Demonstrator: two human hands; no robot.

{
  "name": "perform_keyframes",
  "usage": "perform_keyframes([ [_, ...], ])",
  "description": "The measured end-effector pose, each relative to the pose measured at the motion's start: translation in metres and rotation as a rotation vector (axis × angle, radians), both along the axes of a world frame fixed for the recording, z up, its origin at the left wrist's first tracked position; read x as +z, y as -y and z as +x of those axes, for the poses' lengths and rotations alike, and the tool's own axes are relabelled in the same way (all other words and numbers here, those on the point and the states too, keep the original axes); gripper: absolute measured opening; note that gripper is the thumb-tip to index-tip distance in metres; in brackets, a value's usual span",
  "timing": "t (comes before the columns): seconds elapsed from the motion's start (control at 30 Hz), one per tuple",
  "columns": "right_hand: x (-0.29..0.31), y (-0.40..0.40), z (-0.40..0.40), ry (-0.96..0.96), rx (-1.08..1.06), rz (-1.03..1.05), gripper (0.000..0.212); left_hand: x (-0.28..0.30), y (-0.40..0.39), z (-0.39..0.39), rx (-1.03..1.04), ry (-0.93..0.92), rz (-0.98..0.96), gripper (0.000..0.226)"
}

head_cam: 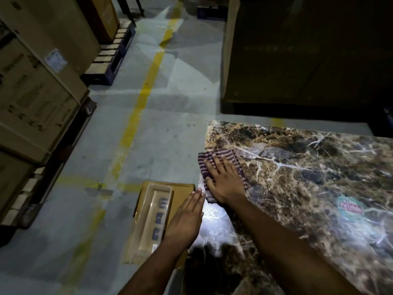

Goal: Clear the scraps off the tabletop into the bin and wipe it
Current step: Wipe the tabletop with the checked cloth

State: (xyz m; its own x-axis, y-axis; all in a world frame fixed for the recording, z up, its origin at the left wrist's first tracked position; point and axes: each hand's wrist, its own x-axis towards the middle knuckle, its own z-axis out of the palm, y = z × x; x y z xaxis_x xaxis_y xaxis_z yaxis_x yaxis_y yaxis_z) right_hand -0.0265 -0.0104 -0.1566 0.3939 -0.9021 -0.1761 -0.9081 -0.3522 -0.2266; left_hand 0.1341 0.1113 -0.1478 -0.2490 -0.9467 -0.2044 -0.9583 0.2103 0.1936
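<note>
A brown marbled tabletop [297, 171] fills the lower right. On its left edge lies a purple-and-white striped cloth [221, 155], and my right hand [225, 182] presses flat on it with fingers spread. My left hand [187, 218] is held flat with straight fingers just off the table's left edge, its fingertips beside the cloth's lower corner. Below that hand, on the floor, stands an open cardboard box [148, 220] holding a clear plastic tray with small dark items. No loose scraps show on the tabletop.
A round red-and-green sticker [350, 208] sits on the table at right. Stacked cartons on pallets [32, 99] line the left side. A big dark carton [308, 50] stands behind the table. Grey floor with yellow lines [148, 81] lies between.
</note>
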Motion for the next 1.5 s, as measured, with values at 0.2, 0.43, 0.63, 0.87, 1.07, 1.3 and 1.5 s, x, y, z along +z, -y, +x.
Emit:
perform_keyframes([
  [0.2, 0.005, -0.020, -0.009, -0.003, -0.218, 0.008, 0.066, -0.010, -0.036, 0.011, -0.021, 0.010, 0.067, 0.071],
  [0.43, 0.003, -0.103, -0.014, -0.031, -0.020, 0.009, 0.066, -0.015, -0.087, 0.015, -0.029, 0.024, 0.030, 0.072],
  [0.63, 0.007, -0.115, 0.004, 0.001, -0.207, 0.030, 0.066, -0.015, -0.128, 0.023, -0.027, 0.025, 0.009, 0.070],
  [0.87, 0.001, -0.218, -0.018, -0.053, -0.101, 0.008, 0.064, -0.013, -0.173, 0.034, -0.020, 0.019, 0.022, 0.071],
  [1.07, 0.009, -0.207, 0.022, -0.009, -0.209, 0.034, 0.065, 0.001, -0.201, 0.030, 0.061, 0.026, 0.045, 0.065],
  [1.3, 0.001, -0.277, -0.017, -0.037, -0.027, 0.025, 0.064, 0.007, -0.237, 0.033, 0.089, 0.112, 0.045, 0.060],
  [1.5, 0.011, -0.291, 0.014, 0.010, -0.074, 0.058, 0.064, 0.011, -0.261, 0.027, 0.110, 0.131, 0.052, 0.061],
])
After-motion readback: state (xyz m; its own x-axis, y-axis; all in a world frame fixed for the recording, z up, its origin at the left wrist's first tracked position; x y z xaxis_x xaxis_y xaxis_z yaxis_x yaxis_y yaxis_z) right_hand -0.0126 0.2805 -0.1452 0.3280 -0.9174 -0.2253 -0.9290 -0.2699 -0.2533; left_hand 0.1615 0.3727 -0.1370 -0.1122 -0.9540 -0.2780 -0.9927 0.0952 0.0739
